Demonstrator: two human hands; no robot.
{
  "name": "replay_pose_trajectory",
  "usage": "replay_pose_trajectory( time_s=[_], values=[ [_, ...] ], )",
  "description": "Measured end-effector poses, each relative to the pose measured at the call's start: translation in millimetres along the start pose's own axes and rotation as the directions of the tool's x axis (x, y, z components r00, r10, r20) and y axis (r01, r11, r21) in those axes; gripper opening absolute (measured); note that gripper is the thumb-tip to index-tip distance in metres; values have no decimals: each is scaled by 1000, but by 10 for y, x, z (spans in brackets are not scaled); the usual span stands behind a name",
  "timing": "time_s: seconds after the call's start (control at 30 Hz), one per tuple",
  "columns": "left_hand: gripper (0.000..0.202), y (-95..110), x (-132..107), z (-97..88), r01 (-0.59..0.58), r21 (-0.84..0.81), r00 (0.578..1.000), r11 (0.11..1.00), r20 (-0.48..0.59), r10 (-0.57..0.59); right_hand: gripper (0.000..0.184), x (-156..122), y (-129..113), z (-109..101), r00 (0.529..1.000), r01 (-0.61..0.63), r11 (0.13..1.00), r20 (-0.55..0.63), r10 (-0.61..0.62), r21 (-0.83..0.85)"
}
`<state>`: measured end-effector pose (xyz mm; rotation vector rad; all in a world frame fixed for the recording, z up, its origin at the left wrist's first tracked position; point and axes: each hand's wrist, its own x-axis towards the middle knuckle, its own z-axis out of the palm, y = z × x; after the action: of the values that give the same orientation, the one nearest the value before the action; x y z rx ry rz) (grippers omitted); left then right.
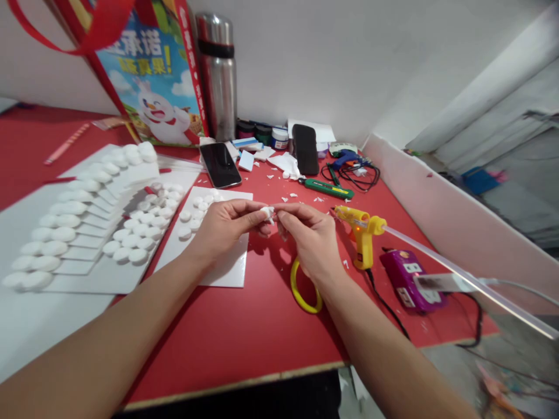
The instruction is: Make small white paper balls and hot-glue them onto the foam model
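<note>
My left hand [225,224] and my right hand [308,235] meet above the red table [244,331], fingers pinched together. Between the fingertips sits a small white foam piece [268,213]; both hands grip it. Under my left hand lies a white foam board [227,265] with several small white discs [192,212] on it. Below my right wrist a yellow ring-shaped handle [301,291] rests on the table. A yellow glue gun [362,230] stands just right of my right hand, a clear glue stick [458,270] jutting from its back.
White sheets with rows of foam ovals [65,233] cover the left. A black phone [219,164], steel flask [217,75], colourful bag [152,81], black case [304,148], green cutter [327,187], cables [356,171] and paint jars [279,138] sit behind. A purple power strip [410,279] lies right.
</note>
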<state>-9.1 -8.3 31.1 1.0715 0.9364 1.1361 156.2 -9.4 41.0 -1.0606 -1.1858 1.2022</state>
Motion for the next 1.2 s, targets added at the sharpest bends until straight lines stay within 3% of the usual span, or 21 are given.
replay_pose_trajectory(
  time_s=[0.33,0.73,1.2],
  values=[
    [34,19,-7,-9,18,24,1000,1000,-26,-17,12,-18,-7,-2,1000,24,999,1,-24,-37],
    [25,-18,9,-18,17,-3,999,1000,-48,-18,17,-30,-4,3,991,131,968,16,-131,-213],
    [25,-36,12,-23,38,-19,998,999,-53,-39,22,-30,48,-22,901,428,785,149,-406,-449]
  ],
)
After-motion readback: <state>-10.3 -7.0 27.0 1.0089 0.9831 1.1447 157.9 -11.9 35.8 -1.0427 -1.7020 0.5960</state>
